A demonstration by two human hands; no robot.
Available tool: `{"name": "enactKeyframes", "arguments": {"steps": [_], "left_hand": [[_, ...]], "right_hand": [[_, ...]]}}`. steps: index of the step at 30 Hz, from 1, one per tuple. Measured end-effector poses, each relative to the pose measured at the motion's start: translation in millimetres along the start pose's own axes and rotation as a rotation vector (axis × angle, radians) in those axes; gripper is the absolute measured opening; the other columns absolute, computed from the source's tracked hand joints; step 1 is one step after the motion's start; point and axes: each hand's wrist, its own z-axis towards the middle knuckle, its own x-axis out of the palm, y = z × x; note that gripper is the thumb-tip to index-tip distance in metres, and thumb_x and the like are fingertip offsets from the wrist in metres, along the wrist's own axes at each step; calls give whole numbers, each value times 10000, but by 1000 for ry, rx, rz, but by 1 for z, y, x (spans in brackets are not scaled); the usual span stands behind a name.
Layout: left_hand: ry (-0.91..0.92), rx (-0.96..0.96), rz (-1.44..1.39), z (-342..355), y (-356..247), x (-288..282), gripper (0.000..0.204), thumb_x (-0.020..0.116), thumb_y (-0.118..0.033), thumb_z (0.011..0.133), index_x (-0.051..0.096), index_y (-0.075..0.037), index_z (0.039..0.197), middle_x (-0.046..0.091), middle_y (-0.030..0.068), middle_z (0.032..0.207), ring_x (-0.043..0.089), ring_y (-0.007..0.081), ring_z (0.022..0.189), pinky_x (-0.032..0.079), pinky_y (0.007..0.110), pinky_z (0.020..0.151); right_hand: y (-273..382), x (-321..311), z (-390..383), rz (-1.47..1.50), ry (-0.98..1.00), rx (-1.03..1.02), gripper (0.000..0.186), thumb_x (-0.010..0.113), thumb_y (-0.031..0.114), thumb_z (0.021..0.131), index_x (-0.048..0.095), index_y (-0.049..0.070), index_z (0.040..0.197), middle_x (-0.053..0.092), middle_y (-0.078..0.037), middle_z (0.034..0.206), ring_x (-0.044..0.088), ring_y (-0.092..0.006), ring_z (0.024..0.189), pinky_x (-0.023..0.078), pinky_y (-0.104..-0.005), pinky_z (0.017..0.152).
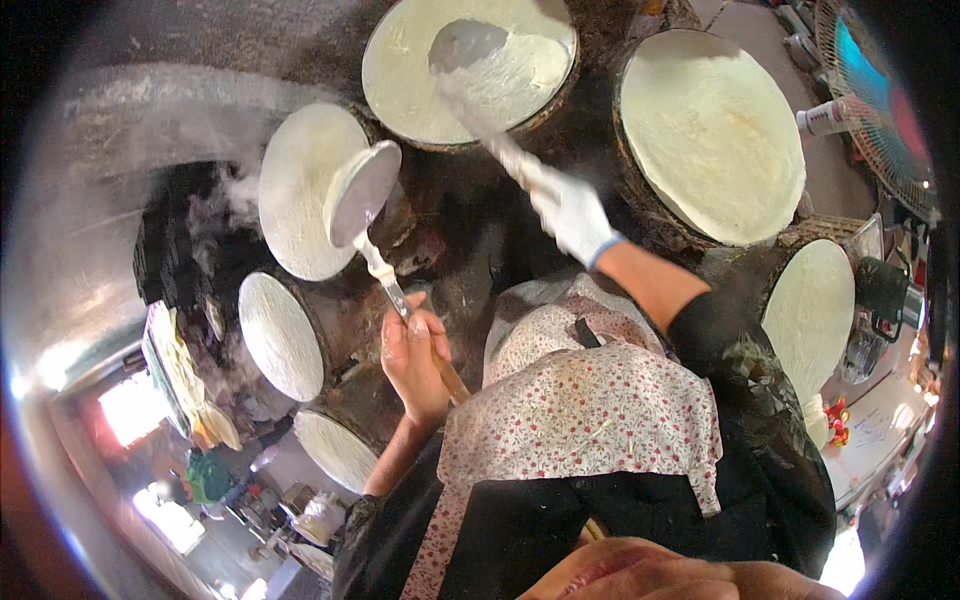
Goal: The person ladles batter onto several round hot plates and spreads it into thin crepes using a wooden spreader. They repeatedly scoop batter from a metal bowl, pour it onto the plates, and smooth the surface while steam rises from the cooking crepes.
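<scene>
over the round griddles [300, 190], each hand's fingers clamp a ladle handle, left ladle [362, 192], right ladle [467, 45].

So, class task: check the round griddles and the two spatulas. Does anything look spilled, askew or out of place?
Nothing stands out. Each round griddle carries an even pale sheet. The left hand and the gloved right hand each hold a flat spatula over one. Steam rises at left.

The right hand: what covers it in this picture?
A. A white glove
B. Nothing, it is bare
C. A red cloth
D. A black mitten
A: the right hand wears a white glove while it holds a long spatula over a round griddle; the left hand is bare.
</scene>
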Motion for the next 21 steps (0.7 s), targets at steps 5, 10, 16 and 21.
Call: {"name": "enactKeyframes", "arguments": {"steps": [5,10,16,21], "left_hand": [[12,-35,-13,4,0,1,263,493,-104,1110,562,29,1327,569,4,864,487,55,631,410,217,556],[84,-85,-35,11,1,-1,274,498,-104,1109,542,28,1346,568,8,851,486,60,629,408,218,558],[148,-118,-64,23,2,-10,256,504,-102,1108,565,30,1318,570,9,832,486,62,629,408,219,555],[179,-110,-9,33,2,-20,251,499,-90,1107,577,36,1309,566,9,821,481,56,619,402,215,548]], "right_hand": [[-5,-20,39,320,-453,184,454,579,153,1067,617,232,1513,565,57,755,428,-38,540,350,-229,446],[-1,-31,71,580,-260,-26,470,654,204,1029,625,233,1498,520,25,643,446,-89,452,392,-285,401],[-57,-3,10,31,-575,-59,521,726,241,986,617,161,1489,661,-99,1463,647,-234,1335,489,-295,1099],[-51,-9,59,15,-634,-107,485,676,294,1009,630,131,1463,676,-143,1421,681,-305,1270,509,-337,1075]]}}
